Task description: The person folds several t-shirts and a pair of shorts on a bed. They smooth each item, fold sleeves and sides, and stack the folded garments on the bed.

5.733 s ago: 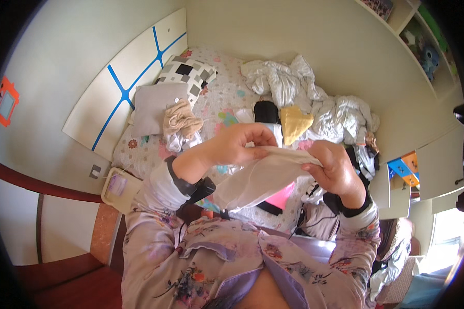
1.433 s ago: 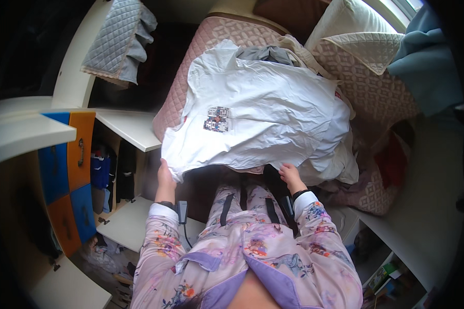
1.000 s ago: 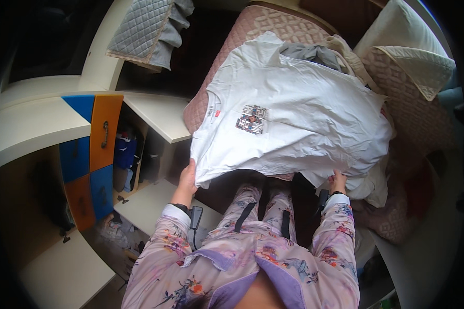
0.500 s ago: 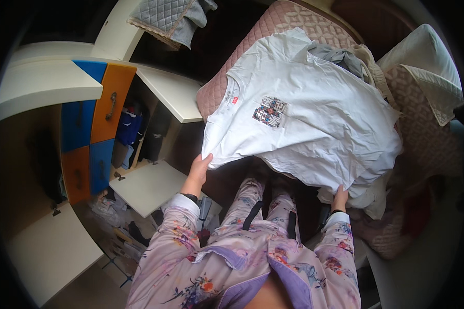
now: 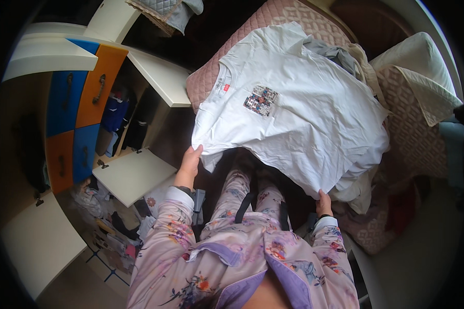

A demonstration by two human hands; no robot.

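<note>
A white T-shirt [image 5: 304, 98] with a small multicoloured printed patch lies spread over the bed, its neckline toward the left. My left hand [image 5: 189, 164] pinches the shirt's edge near the sleeve at the left. At the lower right, my right hand [image 5: 324, 202] grips the hem between thumb and fingers. Between the two hands the near edge of the cloth hangs in a curve over my legs. Under and behind the shirt, grey and cream clothes [image 5: 335, 54] show in part.
The bed's pink quilted cover [image 5: 211, 77] reaches under the shirt; a pale pillow [image 5: 423, 64] stands at the right. Left, a cabinet with blue and orange drawers [image 5: 100, 85] has open white doors [image 5: 134, 175]. Clothes and bags [image 5: 118, 226] crowd the floor beside it.
My right hand has moved left and slightly down, pulling the hem with it. My left hand has shifted a little left and up. The whole view has shifted slightly.
</note>
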